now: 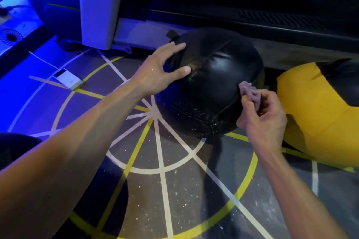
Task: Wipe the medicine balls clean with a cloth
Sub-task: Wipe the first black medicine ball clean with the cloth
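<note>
A black medicine ball (211, 83) sat on the floor (174, 190) at the hub of painted white and yellow lines and rings, as a person leaned over it with both arms outstretched. The left hand (157, 72) lay spread on the ball's upper left side, fingers straight and fanned, thumb and fingertips touching the leather. The right hand (262, 114) gripped a bunched, pale cloth (250, 93), fingers curled around it and pressing it against the ball's right flank, where pale specks dotted the seams. Just beside that hand, to the right, lay a yellow and black ball (318, 114), close to the black one. A white power bank (68, 78) with a cable rested on the floor well to the left, under blue light. Behind the ball stood a grey upright post (99, 6) and the dark base of a machine (252, 15).
</note>
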Available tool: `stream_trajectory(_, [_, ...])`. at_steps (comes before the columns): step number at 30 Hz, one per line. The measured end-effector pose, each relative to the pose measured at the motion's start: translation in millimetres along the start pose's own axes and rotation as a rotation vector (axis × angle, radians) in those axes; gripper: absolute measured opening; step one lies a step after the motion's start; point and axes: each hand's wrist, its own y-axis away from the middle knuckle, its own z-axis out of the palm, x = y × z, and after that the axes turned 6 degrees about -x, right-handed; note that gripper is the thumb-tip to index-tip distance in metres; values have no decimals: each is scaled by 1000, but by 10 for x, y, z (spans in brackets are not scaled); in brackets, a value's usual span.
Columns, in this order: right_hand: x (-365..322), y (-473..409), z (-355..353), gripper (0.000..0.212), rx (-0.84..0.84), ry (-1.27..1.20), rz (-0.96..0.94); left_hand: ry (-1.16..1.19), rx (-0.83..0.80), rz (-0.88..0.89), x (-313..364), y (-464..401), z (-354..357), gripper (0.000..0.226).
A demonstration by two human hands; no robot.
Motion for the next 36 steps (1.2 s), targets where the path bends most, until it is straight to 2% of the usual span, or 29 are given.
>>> stream_trajectory(6, [-12,-224,-286,7,24,-38,48,-23,39,11,202,-138,131,69])
stream_trajectory(10, [-235,-517,-179,6,59,-3,-35,-11,15,-11,391,-271,171,64])
stream_trajectory(12, [-290,-403,-20,4,21,156,-166,-5,-7,-36,475,-362,180,60])
stream_trajectory(14, [-240,-143,135,12,-165,246,-342,-34,-18,-41,501,-434,180,59])
stream_trajectory(16, [-122,131,211,21,-460,342,-395,-62,-17,-40,476,-470,170,60])
stream_trajectory(17, [-64,174,208,22,-507,469,-459,-64,-20,-39,459,-479,167,60])
stream_trajectory(19, [-23,36,133,22,-498,674,-549,-58,-25,-37,448,-487,171,60])
stream_trajectory(24, [-475,-579,94,14,-228,609,-625,-20,-71,-50,446,-516,115,54])
stream_trajectory(26, [-450,-522,226,13,-221,683,-691,20,-106,-56,400,-553,45,46])
stream_trajectory(30, [-80,-156,224,37,-487,825,-876,224,-156,-56,214,-530,-55,48])
stream_trajectory(33, [-119,-271,108,51,-696,973,-1064,333,-159,-83,195,-503,-22,53])
stream_trajectory(35, [-288,-543,181,53,-716,958,-1018,395,-150,-112,225,-526,-17,58])
stream_trajectory(36, [-422,-696,253,45,-686,907,-955,439,-147,-119,233,-546,-21,61])
